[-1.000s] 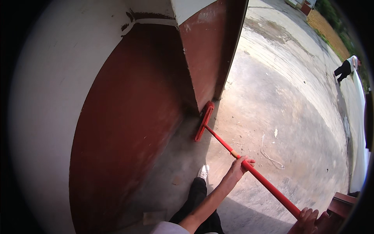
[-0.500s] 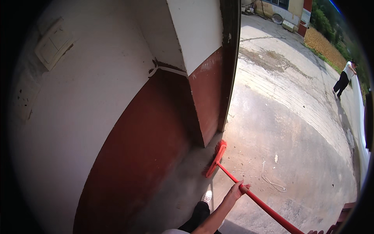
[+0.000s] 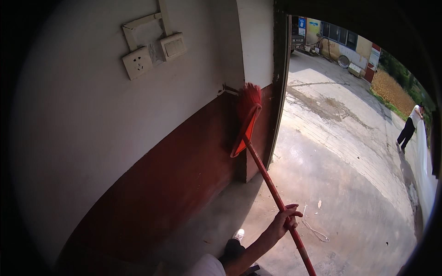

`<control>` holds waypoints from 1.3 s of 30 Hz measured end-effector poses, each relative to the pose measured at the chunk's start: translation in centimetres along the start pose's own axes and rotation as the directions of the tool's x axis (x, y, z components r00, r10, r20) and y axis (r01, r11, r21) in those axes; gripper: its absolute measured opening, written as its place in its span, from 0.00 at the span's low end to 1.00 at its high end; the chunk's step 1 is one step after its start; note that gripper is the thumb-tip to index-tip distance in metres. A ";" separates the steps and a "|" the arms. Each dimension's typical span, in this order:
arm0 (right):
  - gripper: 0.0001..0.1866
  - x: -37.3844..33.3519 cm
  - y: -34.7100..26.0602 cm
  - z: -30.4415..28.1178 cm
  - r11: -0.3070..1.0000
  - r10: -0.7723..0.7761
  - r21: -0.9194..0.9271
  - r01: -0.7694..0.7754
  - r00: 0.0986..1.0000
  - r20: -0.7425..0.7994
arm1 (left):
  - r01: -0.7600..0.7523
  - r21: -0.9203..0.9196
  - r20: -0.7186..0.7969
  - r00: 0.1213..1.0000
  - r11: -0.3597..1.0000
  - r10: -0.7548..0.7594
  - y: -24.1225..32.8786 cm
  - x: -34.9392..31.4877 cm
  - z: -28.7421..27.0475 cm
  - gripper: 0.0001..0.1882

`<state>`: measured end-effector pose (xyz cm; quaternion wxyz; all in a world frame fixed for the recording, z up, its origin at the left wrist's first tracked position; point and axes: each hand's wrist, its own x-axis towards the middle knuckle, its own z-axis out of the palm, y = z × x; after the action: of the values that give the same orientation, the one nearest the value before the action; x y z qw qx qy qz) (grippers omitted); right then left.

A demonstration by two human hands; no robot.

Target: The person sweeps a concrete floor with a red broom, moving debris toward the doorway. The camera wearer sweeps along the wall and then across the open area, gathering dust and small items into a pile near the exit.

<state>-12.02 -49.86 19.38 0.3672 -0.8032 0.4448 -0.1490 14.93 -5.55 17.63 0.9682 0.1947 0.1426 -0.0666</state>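
My left hand (image 3: 285,221) is wrapped round the red handle of a broom (image 3: 267,177), part-way along it. The broom is raised and slanted, with its red bristles (image 3: 250,97) pointing up at the wall corner beside the doorway, where the white paint meets the dark red band. Whether the bristles touch the wall, I cannot tell. The lower end of the handle runs out of the picture at the bottom edge. My right hand is out of the picture.
A socket (image 3: 137,63) and a switch plate (image 3: 173,46) are fixed to the white wall (image 3: 115,119) on the left. A pale cord (image 3: 315,231) lies on the concrete floor. Outside, a person (image 3: 409,126) stands at the far right beside a long white sheet (image 3: 426,170).
The broom head has risen from the floor by the wall to the upper wall corner, my left hand still gripping the handle. My right hand's fingers have left the lower right edge.
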 end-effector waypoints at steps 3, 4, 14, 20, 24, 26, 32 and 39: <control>0.21 -0.6 3.7 6.1 0.998 0.045 -0.057 -0.031 0.964 0.261 | -0.150 0.112 0.200 0.972 0.982 0.125 3.8 -1.9 5.8 0.17; 0.22 -1.1 4.8 8.1 0.997 0.060 -0.072 -0.037 0.938 0.341 | -0.209 0.132 0.225 0.958 0.969 0.176 5.1 -2.1 7.1 0.17; 0.28 -6.4 3.5 17.0 0.913 -0.132 -0.135 0.385 0.592 0.795 | -0.289 0.533 -0.194 0.873 0.795 0.447 6.0 3.3 -4.0 0.15; 0.25 -10.6 -7.8 18.5 0.875 0.007 -0.242 0.419 0.488 0.873 | -0.117 0.411 -0.424 0.853 0.904 0.303 1.0 6.8 -14.3 0.15; 0.23 -15.9 -13.6 21.4 0.865 0.008 -0.184 0.466 0.353 0.935 | 0.193 0.392 -0.719 0.674 0.899 0.169 -1.0 8.0 -27.5 0.17; 0.23 -17.1 -15.1 22.3 0.858 0.020 -0.199 0.474 0.356 0.934 | 0.210 0.301 -0.762 0.639 0.930 0.103 -2.6 8.7 -28.0 0.16; 0.21 -17.7 -14.3 21.1 0.800 0.110 -0.323 0.506 0.406 0.907 | 0.225 0.242 -0.739 0.673 0.944 0.029 -4.6 8.5 -29.5 0.14; 0.27 -21.4 -18.1 21.5 0.999 0.026 -0.033 0.012 0.374 0.927 | 0.341 -0.026 -0.613 0.737 0.940 -0.284 -6.0 5.6 -32.9 0.15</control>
<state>-0.93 -16.35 19.59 0.5400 -0.7534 0.1692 0.3349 10.91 1.53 -15.25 0.8358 0.2213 0.4735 -0.1683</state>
